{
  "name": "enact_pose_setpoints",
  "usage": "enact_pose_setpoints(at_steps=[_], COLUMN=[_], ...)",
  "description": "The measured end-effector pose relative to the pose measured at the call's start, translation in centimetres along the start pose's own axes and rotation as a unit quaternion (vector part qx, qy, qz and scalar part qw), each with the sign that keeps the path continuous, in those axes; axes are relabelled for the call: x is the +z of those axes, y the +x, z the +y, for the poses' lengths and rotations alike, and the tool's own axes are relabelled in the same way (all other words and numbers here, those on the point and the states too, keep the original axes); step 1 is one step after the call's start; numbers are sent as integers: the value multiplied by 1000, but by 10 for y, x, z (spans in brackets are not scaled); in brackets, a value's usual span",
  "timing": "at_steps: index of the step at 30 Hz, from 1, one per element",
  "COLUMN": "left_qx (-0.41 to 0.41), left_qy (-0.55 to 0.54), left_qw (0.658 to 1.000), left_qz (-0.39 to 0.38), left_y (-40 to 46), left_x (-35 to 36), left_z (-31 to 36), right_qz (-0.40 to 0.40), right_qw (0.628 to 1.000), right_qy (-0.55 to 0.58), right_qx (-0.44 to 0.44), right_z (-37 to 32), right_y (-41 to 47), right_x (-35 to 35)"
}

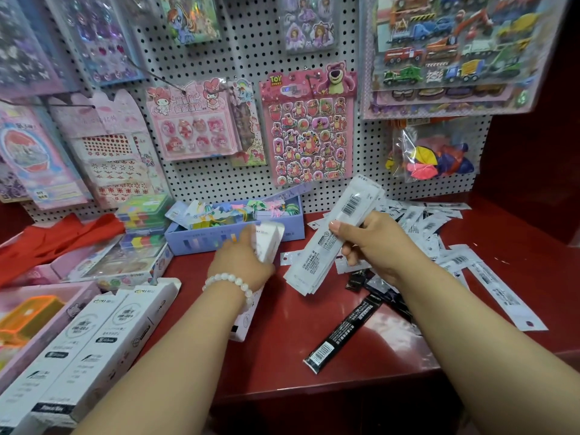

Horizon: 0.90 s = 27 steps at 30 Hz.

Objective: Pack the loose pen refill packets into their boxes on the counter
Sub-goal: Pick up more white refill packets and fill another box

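Note:
My right hand [373,243] grips a stack of white refill packets [326,243], held slanted above the red counter [282,350]. My left hand [241,262], with a bead bracelet at the wrist, holds the open end of a white refill box [268,241]; the rest of that box runs under my forearm. Several loose white packets [439,227] lie scattered at the right. A black packet [342,334] lies near the front edge, with more black ones [370,282] under my right wrist. Two white refill boxes [94,346] lie side by side at the lower left.
A lilac box of coloured clips [232,227] stands at the back centre. Stacked colourful cases [142,218], red cloth [59,237] and pink trays [34,312] crowd the left. Sticker sheets hang on the pegboard [251,51] behind. A bag of balloons [436,158] hangs at right.

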<state>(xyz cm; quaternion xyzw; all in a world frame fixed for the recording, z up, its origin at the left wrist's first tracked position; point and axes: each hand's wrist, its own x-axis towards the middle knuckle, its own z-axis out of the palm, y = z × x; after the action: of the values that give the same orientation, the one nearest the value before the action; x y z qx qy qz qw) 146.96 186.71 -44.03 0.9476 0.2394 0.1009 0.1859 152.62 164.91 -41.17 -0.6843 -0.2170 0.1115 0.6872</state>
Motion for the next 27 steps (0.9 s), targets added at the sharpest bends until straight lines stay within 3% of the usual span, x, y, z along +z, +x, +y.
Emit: enact_pose_setpoints(at_steps=[6,14,19,22,27], left_qx=[81,136,145,139,134], left_qy=[-27,-1,7,-10,-24], left_qw=[972,939,930,928,925], left_qz=[218,315,337,345,356], left_y=[-27,-69,-86,-93,-97], left_x=[-32,-38,-34,-34,-34], left_z=[6,-1,-6,-9,-13], right_qz=[0,33,54,23,-37], right_qw=[992,950,969,975,967], right_qy=[120,275,151,60,17], right_qx=[-38,-141,-189,-215,-253], right_z=[-22,-76,-86,-86,-91], right_y=[-7,-20,-13,-14,-25], right_x=[9,40,56,59,59])
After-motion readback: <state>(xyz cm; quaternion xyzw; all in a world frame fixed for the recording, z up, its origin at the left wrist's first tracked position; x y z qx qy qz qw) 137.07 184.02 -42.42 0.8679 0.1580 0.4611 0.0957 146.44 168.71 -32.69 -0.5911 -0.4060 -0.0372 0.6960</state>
